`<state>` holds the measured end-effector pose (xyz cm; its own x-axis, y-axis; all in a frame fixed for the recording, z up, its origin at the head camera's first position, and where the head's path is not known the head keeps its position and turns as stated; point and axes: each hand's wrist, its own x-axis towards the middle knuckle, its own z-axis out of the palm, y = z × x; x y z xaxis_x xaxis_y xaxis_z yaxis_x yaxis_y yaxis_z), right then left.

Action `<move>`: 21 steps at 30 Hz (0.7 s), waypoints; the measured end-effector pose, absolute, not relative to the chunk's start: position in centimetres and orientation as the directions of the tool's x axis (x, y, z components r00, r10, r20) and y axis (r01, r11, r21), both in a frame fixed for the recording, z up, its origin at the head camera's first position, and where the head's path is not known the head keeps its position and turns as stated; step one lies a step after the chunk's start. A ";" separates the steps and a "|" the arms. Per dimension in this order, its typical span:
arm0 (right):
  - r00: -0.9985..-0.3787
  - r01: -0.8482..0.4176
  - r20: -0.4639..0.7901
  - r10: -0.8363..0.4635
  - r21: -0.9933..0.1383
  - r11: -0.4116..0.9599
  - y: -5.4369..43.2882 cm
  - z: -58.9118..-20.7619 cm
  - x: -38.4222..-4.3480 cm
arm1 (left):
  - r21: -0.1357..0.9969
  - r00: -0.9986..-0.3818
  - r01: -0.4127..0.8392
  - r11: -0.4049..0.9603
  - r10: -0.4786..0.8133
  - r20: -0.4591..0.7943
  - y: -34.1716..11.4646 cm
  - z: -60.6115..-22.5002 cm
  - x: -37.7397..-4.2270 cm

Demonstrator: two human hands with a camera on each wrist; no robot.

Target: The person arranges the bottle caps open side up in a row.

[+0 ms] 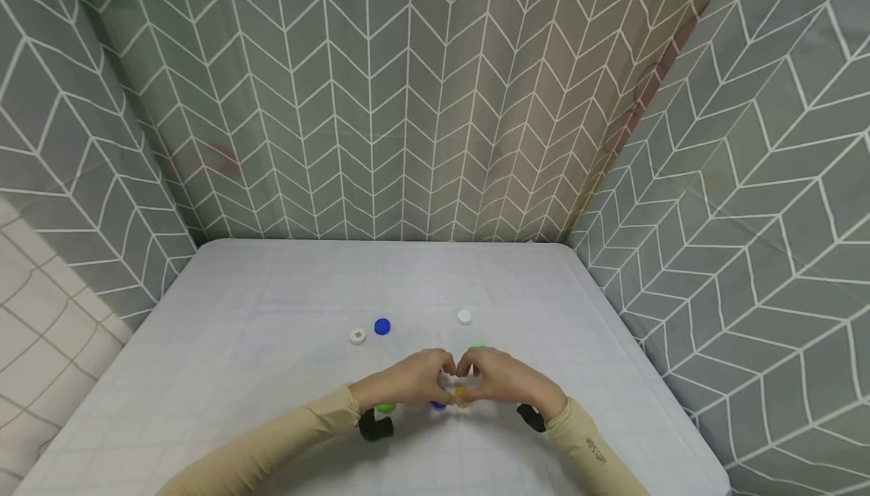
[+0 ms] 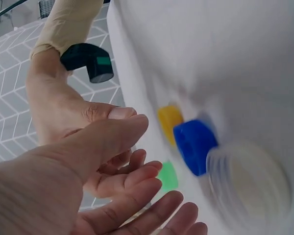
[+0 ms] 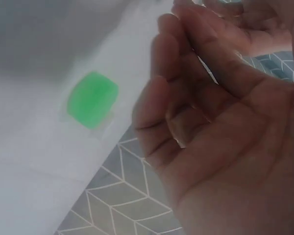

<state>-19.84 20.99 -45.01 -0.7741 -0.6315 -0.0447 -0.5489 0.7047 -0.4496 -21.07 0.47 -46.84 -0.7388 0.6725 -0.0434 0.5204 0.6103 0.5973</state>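
Above the table, my left hand (image 1: 423, 377) and right hand (image 1: 504, 377) face each other, fingers bent and thumbs stretched towards one another, forming a heart-shaped outline. Thumb tips (image 2: 139, 125) come together in the left wrist view, and neither hand holds anything. Below them on the table are a yellow cap-like piece (image 2: 170, 122), a blue one (image 2: 196, 146), a green one (image 2: 168, 177) and a clear, round, ridged-sided piece (image 2: 252, 186). The right wrist view shows a green piece (image 3: 92, 99) beside the right fingers.
Farther back on the table lie a blue disc (image 1: 382, 326), a white disc with a square mark (image 1: 357, 336) and a plain white disc (image 1: 464, 317). A green piece (image 1: 385, 408) shows under the left wrist. Patterned curtains (image 1: 381, 103) stand behind and beside the white-covered table (image 1: 272, 284).
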 end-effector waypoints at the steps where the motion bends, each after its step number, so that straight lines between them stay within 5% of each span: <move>1: -0.774 -0.550 -0.036 -0.632 -0.456 0.700 20.9 -44.9 -19.9 | 0.606 -0.744 0.512 0.609 0.667 -0.042 0.3 -46.7 -21.1; 21: -0.761 -0.619 0.145 -0.632 -0.452 0.642 19.4 -43.8 -20.9 | 0.679 -0.721 0.550 0.486 0.687 0.092 -0.8 -45.4 -22.9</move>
<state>-20.94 19.40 -43.80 -0.7612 -0.6322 0.1447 -0.6193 0.6422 -0.4518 -22.89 -0.79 -45.43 -0.7210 0.6867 0.0925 0.5502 0.4863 0.6789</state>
